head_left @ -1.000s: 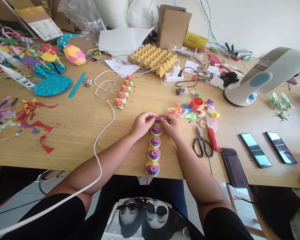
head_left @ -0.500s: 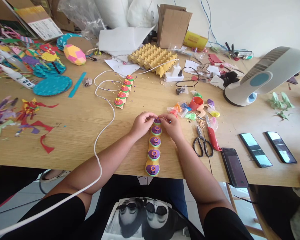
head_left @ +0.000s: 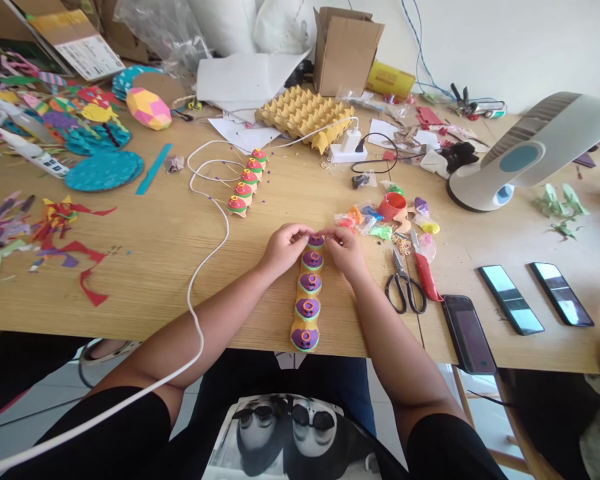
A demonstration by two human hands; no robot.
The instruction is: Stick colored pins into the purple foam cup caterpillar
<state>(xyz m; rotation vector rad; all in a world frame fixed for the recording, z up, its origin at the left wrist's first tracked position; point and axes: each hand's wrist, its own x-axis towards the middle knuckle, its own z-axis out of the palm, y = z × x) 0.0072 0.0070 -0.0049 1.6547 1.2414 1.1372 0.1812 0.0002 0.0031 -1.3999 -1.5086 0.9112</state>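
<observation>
A strip of egg-carton cups [head_left: 311, 283] stretches away from the table's front edge. Its bumps are covered in purple clay with green rims, orange clay rings and small dark marks like faces. At the far cup, my left hand [head_left: 286, 252] is closed, its fingertips against the left side. My right hand [head_left: 347, 253] is closed in a pinch at the right of that same cup; anything between its fingertips is too small to make out. Farther left stands another egg-carton strip [head_left: 249, 181], with red and green clay bumps and thin sticks with purple tips.
Black-handled scissors [head_left: 404, 283], a red-handled knife [head_left: 427, 270] and bags of coloured clay [head_left: 367, 217] lie on the right, with several phones [head_left: 470, 337] beyond. A white fan [head_left: 520, 157] stands at the back right. A white cable [head_left: 195, 300] crosses my left arm.
My right fingertips have shifted slightly right, showing more of the far cup's purple top. The left hand and both strips stay in place.
</observation>
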